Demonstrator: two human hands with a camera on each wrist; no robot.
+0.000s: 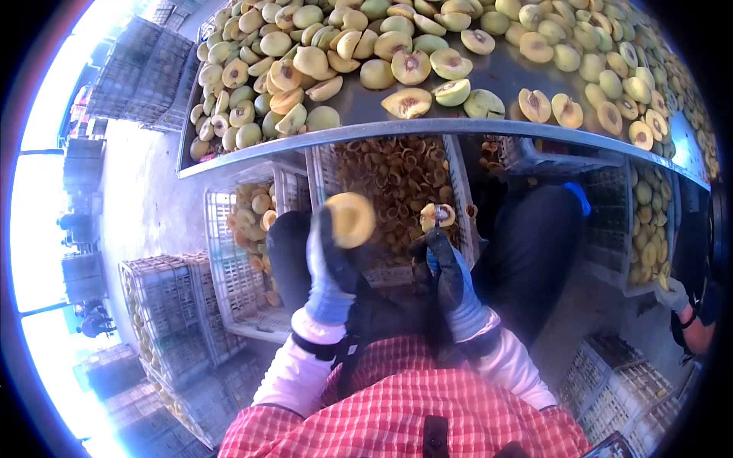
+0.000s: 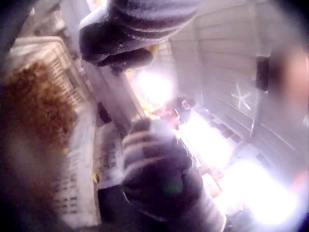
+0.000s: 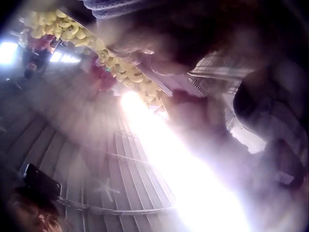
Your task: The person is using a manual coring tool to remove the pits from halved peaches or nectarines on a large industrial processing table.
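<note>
A halved yellow fruit (image 1: 350,220), blurred, is held between the thumb and fingers of my gloved left hand (image 1: 328,263). To its right, my gloved right hand (image 1: 449,275) grips a small metal-tipped tool (image 1: 439,222), its handle mostly hidden by the fingers. At the tool's tip is a piece of fruit (image 1: 427,217) with reddish-brown flesh. The hands are apart, above a crate full of brown fruit scraps (image 1: 389,172). Both wrist views are blurred and glary; dark gloves show in the left wrist view, but the held things are unclear.
Many halved fruits lie on a metal table (image 1: 351,107) ahead, its raised edge (image 1: 458,124) crossing above the crates. A crate with fruit halves (image 1: 221,290) stands left of my legs. Stacked crates (image 1: 172,313) are farther left; another person's gloved hand (image 1: 672,294) is at right.
</note>
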